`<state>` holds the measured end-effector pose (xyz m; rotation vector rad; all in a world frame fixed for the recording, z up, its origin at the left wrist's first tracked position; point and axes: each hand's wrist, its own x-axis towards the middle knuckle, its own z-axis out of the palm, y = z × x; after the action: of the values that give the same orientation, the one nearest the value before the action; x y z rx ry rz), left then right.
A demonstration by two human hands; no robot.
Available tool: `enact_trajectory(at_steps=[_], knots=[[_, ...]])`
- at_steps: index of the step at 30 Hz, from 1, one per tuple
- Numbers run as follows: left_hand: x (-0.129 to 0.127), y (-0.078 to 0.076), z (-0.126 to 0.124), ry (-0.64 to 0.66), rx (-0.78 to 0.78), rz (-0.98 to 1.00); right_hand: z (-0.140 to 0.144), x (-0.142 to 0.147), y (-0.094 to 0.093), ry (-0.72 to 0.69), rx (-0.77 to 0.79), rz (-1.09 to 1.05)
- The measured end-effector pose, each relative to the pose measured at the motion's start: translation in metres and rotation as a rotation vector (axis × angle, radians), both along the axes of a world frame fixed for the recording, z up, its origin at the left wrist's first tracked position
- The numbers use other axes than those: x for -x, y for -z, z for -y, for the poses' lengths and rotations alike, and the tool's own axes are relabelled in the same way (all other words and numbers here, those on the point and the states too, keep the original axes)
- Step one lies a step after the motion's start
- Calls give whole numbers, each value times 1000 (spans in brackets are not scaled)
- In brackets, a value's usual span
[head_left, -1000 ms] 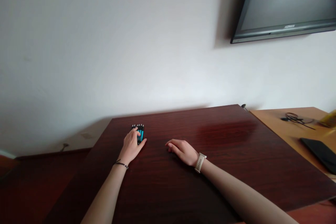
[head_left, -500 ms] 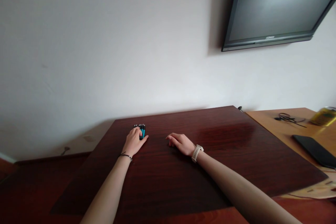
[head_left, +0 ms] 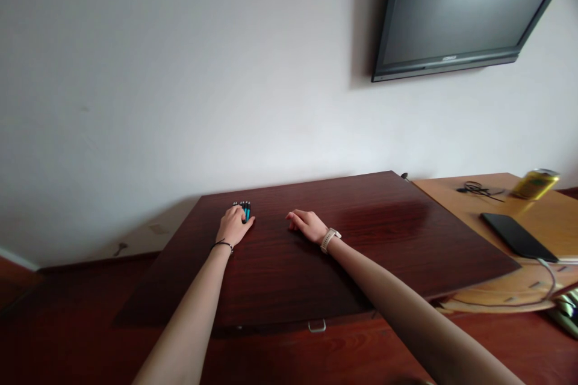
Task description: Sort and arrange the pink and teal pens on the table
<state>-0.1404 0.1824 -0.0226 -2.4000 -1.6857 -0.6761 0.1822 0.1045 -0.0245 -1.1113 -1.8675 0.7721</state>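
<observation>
My left hand (head_left: pixel 233 225) lies over a row of pens (head_left: pixel 247 211) at the far left of the dark red-brown tabletop (head_left: pixel 280 277). Black ends with bright tips and some turquoise barrels show past its fingers; the rest of the row is covered. The thumb is spread out to the right, apart from the fingers. A dark bracelet circles that wrist. To the right, my right hand (head_left: pixel 310 227) rests on the wood with its fingers curled in, and no object shows in it. A pale watch (head_left: pixel 330 240) sits on this wrist.
A lighter wooden desk (head_left: pixel 451 198) adjoins on the right, bearing a black cable (head_left: pixel 479 189), a yellow can (head_left: pixel 536 184) and a flat black device (head_left: pixel 517 236) with a pale cord. A screen (head_left: pixel 456 12) hangs on the wall. A metal handle (head_left: pixel 316 327) shows below the tabletop's front edge.
The camera view has shifted, so the front edge and handle now show. Both hands keep nearly the same places, the left still over the pens, the right still curled on the tabletop.
</observation>
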Motion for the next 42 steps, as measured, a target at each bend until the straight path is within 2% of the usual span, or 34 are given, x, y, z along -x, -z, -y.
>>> enact_trajectory(at_steps=[18, 34, 42], knots=[[-8, -10, 11, -54, -33, -37, 6, 2, -8, 76, -10, 128], [-10, -8, 12, -91, -67, -37, 4, 1, -5, 88, -11, 134], [-7, -4, 8, -38, -51, -38, 5, 0, -6, 88, -7, 121]])
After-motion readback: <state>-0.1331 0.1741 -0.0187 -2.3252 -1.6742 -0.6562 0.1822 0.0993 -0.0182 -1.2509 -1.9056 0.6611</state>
